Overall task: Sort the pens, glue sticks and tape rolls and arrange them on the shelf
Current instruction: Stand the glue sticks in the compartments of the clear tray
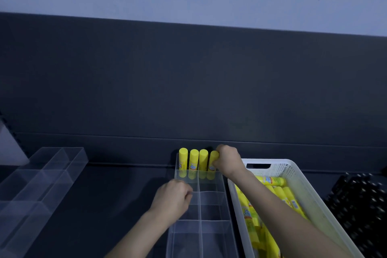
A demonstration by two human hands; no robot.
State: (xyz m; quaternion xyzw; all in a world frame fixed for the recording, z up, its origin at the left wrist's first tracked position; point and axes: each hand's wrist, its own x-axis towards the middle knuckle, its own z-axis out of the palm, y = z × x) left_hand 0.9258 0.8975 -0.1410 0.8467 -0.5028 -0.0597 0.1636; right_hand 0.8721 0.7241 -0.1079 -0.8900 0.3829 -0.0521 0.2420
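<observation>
Your right hand (227, 159) grips a glue stick (212, 158) at the organizer's (170, 234) far right corner. Seat it upright against the standing sticks (194, 160) while your left hand's (172, 197) curled fingers steady the left wall.

Yellow glue sticks (193, 162), white basket (301, 176)

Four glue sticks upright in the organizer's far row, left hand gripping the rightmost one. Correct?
No. The head view shows the right hand gripping the rightmost glue stick; the left hand is at the left wall of the organizer. The rest holds.
</observation>
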